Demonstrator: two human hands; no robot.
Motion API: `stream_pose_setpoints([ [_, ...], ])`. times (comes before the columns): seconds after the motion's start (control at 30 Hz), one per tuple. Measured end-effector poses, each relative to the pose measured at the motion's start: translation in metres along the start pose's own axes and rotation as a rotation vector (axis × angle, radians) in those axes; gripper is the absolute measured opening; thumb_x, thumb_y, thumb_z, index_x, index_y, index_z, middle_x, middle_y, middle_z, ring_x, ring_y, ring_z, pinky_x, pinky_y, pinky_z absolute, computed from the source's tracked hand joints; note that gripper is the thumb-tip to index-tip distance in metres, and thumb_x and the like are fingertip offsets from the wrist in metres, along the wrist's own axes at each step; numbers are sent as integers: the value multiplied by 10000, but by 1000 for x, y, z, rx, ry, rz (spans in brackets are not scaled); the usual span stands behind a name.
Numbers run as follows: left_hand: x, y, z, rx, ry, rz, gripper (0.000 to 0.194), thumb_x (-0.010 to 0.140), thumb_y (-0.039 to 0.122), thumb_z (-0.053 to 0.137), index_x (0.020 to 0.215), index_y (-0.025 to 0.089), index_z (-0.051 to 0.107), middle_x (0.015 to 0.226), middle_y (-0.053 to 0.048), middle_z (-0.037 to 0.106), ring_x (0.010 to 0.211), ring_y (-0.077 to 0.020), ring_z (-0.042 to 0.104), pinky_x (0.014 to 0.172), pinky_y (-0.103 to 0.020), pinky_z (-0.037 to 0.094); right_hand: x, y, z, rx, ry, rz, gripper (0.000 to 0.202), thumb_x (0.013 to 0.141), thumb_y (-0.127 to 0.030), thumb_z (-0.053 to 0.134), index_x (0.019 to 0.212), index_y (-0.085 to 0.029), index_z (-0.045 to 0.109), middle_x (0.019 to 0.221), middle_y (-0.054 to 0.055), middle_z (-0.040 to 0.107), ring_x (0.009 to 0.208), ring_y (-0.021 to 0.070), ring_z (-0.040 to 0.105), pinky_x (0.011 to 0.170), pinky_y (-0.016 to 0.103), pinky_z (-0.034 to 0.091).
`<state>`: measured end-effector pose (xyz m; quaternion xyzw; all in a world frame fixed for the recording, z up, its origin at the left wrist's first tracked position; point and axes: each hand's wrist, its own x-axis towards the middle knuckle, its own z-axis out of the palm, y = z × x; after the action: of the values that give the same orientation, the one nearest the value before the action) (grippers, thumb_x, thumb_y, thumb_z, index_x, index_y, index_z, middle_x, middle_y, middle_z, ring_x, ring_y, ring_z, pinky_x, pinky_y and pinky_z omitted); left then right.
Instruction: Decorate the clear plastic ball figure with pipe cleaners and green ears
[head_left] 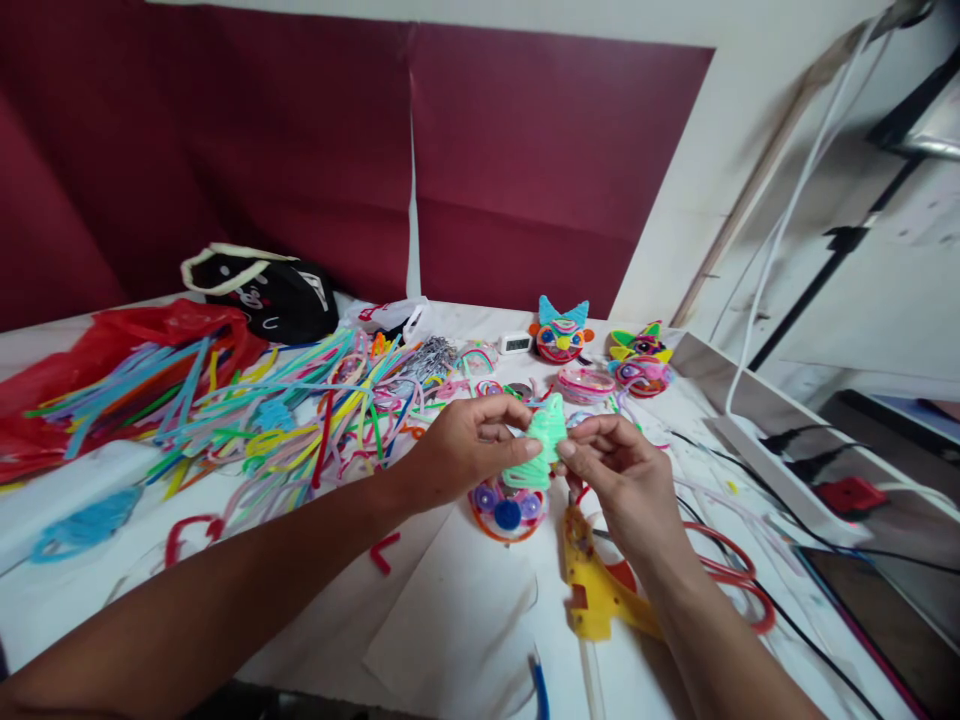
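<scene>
My left hand (480, 445) pinches the left side of a light green pipe-cleaner piece (541, 445) with a pointed top. The fingertips of my right hand (619, 465) are closed on its right edge. Just under the green piece is a round pipe-cleaner face (508, 512) with purple eyes and a dark blue nose, its upper part hidden. A yellow glue gun (589, 585) lies beneath my right hand and forearm, which cover part of it. Scissors with red-orange handles (742, 575) lie right of my right wrist.
A large heap of coloured pipe cleaners (300, 405) covers the left, beside a red plastic bag (112, 345) and a black pouch (277, 300). Two finished faces, one blue-eared (562, 332), stand at the back right. A power strip (787, 480) and cables run along the right.
</scene>
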<state>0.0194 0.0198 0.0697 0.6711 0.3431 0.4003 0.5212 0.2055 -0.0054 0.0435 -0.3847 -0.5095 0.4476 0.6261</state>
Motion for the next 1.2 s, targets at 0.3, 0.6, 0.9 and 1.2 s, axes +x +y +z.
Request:
stream_pose_setpoints([
  [0.3,8,4,8,75,159,51,208,706,272,745,838,151,640,702,27,620,639,-93,581,592,-186,464,-4,-2,1,-151,-78,-78,177,757,-347,776,783,-194,691,674,-5,624,538,102,528,509,245,408],
  [0.6,4,2,18,2,196,10,224,737,329,721,856,143,684,635,30,617,484,-85,539,428,-186,440,-4,1,0,-191,-90,34,220,674,-336,827,665,-175,677,566,-55,460,506,71,352,484,241,253],
  [0.9,5,-13,1,-94,342,33,194,704,267,763,828,143,682,626,40,628,452,-50,519,460,-174,449,0,0,-2,51,-40,198,323,646,-390,847,667,-180,603,495,-52,566,435,58,437,452,197,343],
  [1.2,-4,-30,-10,-85,396,1,179,664,220,744,787,137,645,606,43,621,441,-52,525,450,-167,436,8,10,-5,111,7,197,456,582,-291,888,918,-196,594,603,-59,636,489,109,599,421,188,405],
])
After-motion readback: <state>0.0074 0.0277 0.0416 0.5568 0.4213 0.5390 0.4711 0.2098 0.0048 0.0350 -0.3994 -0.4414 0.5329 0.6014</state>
